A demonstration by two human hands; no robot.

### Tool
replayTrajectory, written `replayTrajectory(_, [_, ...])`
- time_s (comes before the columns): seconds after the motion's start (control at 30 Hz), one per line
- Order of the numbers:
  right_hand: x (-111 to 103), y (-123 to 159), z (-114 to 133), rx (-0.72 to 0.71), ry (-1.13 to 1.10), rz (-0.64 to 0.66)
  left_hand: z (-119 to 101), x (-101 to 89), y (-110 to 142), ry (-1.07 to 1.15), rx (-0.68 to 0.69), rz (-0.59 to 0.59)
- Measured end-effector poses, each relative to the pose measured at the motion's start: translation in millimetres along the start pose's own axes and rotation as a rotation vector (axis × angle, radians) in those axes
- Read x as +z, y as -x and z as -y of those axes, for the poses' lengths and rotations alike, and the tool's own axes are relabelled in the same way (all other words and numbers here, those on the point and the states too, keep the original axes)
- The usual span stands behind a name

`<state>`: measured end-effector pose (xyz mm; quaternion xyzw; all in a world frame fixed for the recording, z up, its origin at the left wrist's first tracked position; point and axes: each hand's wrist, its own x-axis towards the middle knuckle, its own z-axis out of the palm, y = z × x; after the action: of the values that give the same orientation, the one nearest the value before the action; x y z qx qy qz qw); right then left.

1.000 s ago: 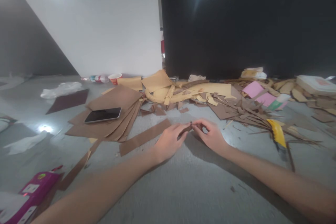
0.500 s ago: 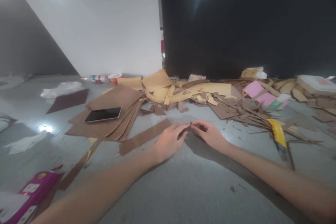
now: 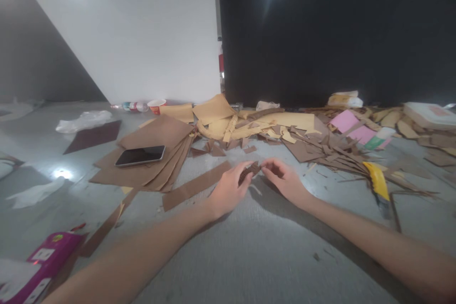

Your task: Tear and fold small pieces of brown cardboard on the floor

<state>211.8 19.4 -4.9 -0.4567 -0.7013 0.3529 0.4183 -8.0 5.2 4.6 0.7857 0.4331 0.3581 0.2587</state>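
My left hand (image 3: 231,186) is closed around a small brown piece (image 3: 253,169) with a ridged, braided-looking surface, holding it between thumb and fingers just above the table. At the right end of that piece, the thumb and forefinger of my right hand (image 3: 281,179) are pinched together; the exact contact is too small to make out. A flat brown strip (image 3: 197,185) lies on the table beside my left hand. Small brown scraps (image 3: 213,148) are scattered beyond both hands.
Brown sheets (image 3: 117,173) carry a phone (image 3: 140,156) at left. A magenta box (image 3: 53,259) is near front left. A yellow-handled cutter (image 3: 376,181) lies right, beside piled brown strips (image 3: 333,152). Yellow sheets (image 3: 215,108) and a red-and-white cup (image 3: 156,105) are at the back.
The brown piece has turned in my left hand, so more of its ridged surface shows. My right hand's fingertips have shifted slightly right.
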Motion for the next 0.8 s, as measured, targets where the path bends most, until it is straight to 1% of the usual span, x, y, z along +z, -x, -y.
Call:
replayTrajectory(0.17, [1.7, 0.0, -2.2, -0.004, 0.086, -0.018, -3.3, -1.8, 0.3, -0.013, 0.005, 0.016])
replayTrajectory(0.37, [1.3, -0.5, 0.1, 0.005, 0.078, 0.0, -3.5, -1.9, -0.3, -0.029, -0.016, 0.053])
replayTrajectory(0.5, [0.8, 0.4, 0.2, -0.004, 0.062, 0.005, 0.3, 0.3, -2.1, -0.022, 0.017, 0.03])
replayTrajectory(0.6, [0.1, 2.1, 1.7, -0.029, 0.078, 0.02, 0.8, 0.6, -3.6, -0.004, 0.022, 0.037])
replayTrajectory(0.7, [-0.5, 3.4, 3.7, -0.023, 0.089, 0.025, 1.2, 0.4, -4.5, -0.019, 0.044, 0.037])
replayTrajectory(0.8, [-0.6, 3.2, 4.4, -0.019, 0.089, 0.006, 3.7, 1.3, -4.2, -0.017, 0.047, -0.009])
